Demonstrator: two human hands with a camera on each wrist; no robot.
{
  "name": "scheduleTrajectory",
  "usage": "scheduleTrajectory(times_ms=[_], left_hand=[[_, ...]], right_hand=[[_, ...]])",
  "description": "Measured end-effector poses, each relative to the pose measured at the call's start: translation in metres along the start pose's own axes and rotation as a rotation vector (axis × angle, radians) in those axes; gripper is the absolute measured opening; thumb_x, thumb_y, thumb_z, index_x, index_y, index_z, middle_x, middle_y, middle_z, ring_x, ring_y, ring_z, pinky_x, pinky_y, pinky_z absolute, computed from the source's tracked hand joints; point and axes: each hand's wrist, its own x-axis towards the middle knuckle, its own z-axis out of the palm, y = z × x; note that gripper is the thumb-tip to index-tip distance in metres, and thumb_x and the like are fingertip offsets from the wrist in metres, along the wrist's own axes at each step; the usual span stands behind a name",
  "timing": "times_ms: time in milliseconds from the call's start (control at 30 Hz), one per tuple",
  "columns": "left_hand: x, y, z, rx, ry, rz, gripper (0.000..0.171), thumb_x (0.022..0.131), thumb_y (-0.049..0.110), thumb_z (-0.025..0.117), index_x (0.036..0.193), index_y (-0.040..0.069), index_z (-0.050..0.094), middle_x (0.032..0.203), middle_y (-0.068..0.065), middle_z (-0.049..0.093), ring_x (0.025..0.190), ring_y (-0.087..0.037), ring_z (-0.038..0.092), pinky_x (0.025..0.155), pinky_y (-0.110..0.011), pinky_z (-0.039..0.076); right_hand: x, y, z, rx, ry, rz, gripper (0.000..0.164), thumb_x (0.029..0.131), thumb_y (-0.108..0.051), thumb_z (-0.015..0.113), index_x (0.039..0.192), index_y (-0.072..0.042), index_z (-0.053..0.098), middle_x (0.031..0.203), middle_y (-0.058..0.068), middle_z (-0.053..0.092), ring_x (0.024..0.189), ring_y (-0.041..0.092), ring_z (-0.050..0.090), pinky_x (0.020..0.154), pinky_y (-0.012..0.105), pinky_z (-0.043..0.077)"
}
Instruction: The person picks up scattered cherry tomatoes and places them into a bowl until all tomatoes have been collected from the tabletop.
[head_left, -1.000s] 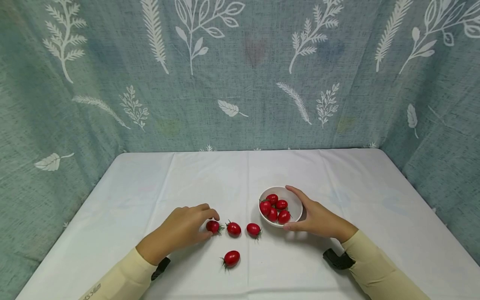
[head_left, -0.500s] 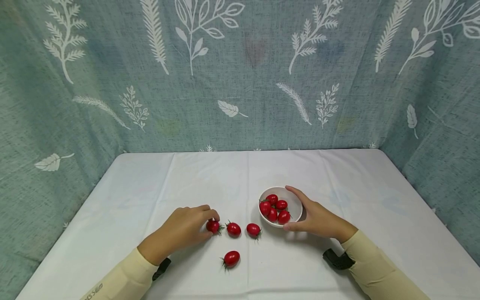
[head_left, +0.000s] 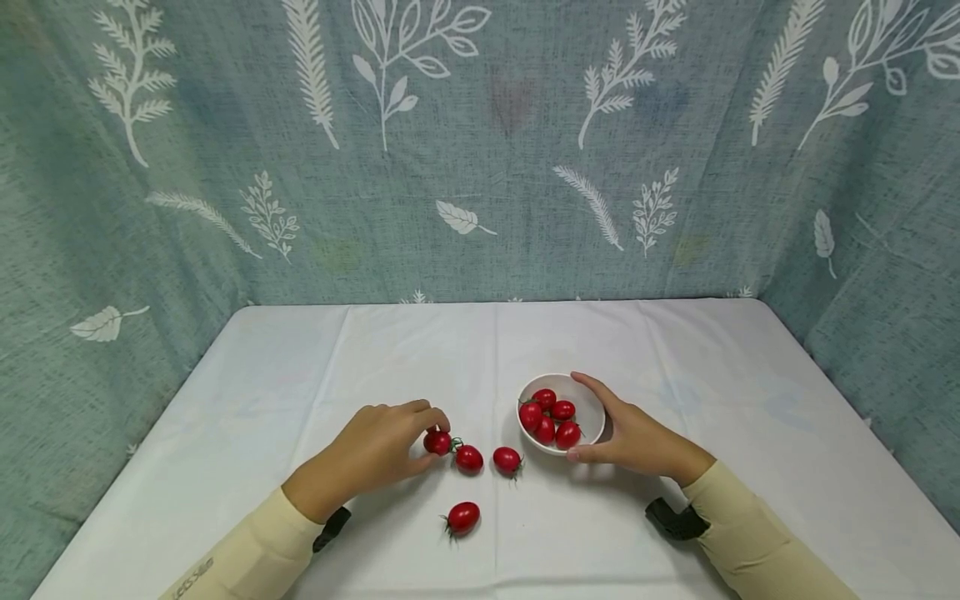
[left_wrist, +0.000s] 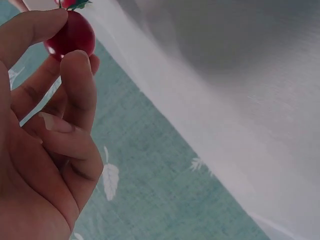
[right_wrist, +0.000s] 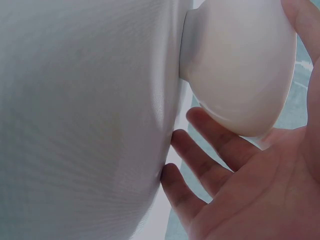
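Between thumb and fingers, my left hand (head_left: pixel 378 448) pinches a red cherry tomato (head_left: pixel 437 442) with a green stem. The left wrist view shows the same tomato (left_wrist: pixel 75 36) between the fingertips. Right beside it lies a second tomato (head_left: pixel 469 459), with the stem between them. My right hand (head_left: pixel 641 439) holds a white bowl (head_left: pixel 595 408) by its right side, thumb at the near side and index finger at the far rim. Several tomatoes (head_left: pixel 567 433) lie in the bowl. From the right wrist, only the bowl's outer wall (right_wrist: pixel 240 65) and foot show.
Another tomato (head_left: pixel 507 461) lies left of the bowl's near side, and one more tomato (head_left: pixel 462 517) lies closer to the front. A white cloth (head_left: pixel 420 358) covers the table. A leaf-patterned green-blue curtain (head_left: pixel 480 167) hangs behind and at both sides.
My left hand has shifted a little to the right and away from me, with the pinched tomato moving along. The right hand and the bowl have stayed in place.
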Motion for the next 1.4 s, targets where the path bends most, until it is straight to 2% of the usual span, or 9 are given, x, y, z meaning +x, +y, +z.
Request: scheduleTrajectory(times_ms=[433, 700, 867, 1233, 1400], left_hand=[[0.018, 0.011, -0.005, 0.014, 0.043, 0.054, 0.026, 0.079, 0.028, 0.081, 0.103, 0.026, 0.069, 0.087, 0.014, 0.061, 0.049, -0.001, 0.036, 0.048, -0.018, 0.033], [0.027, 0.020, -0.009, -0.017, 0.021, 0.042, 0.028, 0.081, 0.030, 0.081, 0.106, 0.026, 0.069, 0.090, 0.013, 0.063, 0.050, -0.001, 0.040, 0.049, -0.018, 0.036], [0.034, 0.024, -0.010, -0.020, 0.034, 0.047, 0.028, 0.081, 0.031, 0.081, 0.106, 0.027, 0.069, 0.091, 0.013, 0.063, 0.050, -0.001, 0.040, 0.049, -0.018, 0.036], [0.054, 0.040, -0.014, -0.033, 0.018, 0.057, 0.028, 0.084, 0.031, 0.078, 0.110, 0.028, 0.069, 0.097, 0.013, 0.065, 0.053, -0.001, 0.046, 0.052, -0.019, 0.040], [0.063, 0.047, -0.013, -0.035, 0.029, 0.086, 0.031, 0.084, 0.032, 0.078, 0.113, 0.028, 0.068, 0.099, 0.011, 0.066, 0.053, -0.002, 0.046, 0.051, -0.018, 0.040]], right_hand=[[-0.001, -0.001, 0.000, 0.005, 0.007, -0.001, 0.109, 0.076, -0.050, 0.083, 0.159, -0.022, 0.020, 0.151, 0.018, 0.047, 0.136, 0.035, 0.049, 0.106, 0.055, 0.042], [0.000, 0.000, 0.000, 0.011, 0.006, -0.005, 0.108, 0.076, -0.050, 0.083, 0.159, -0.022, 0.019, 0.152, 0.017, 0.045, 0.136, 0.035, 0.048, 0.106, 0.056, 0.042], [0.000, 0.001, 0.000, 0.006, 0.005, -0.008, 0.108, 0.076, -0.051, 0.083, 0.159, -0.023, 0.019, 0.151, 0.017, 0.046, 0.136, 0.034, 0.049, 0.105, 0.055, 0.043], [0.000, 0.000, 0.000, 0.005, 0.002, 0.000, 0.108, 0.076, -0.051, 0.083, 0.159, -0.023, 0.019, 0.150, 0.017, 0.047, 0.134, 0.033, 0.050, 0.104, 0.053, 0.044], [0.000, 0.000, 0.000, 0.006, 0.002, -0.008, 0.108, 0.077, -0.051, 0.083, 0.159, -0.023, 0.019, 0.150, 0.017, 0.047, 0.134, 0.033, 0.050, 0.103, 0.053, 0.044]])
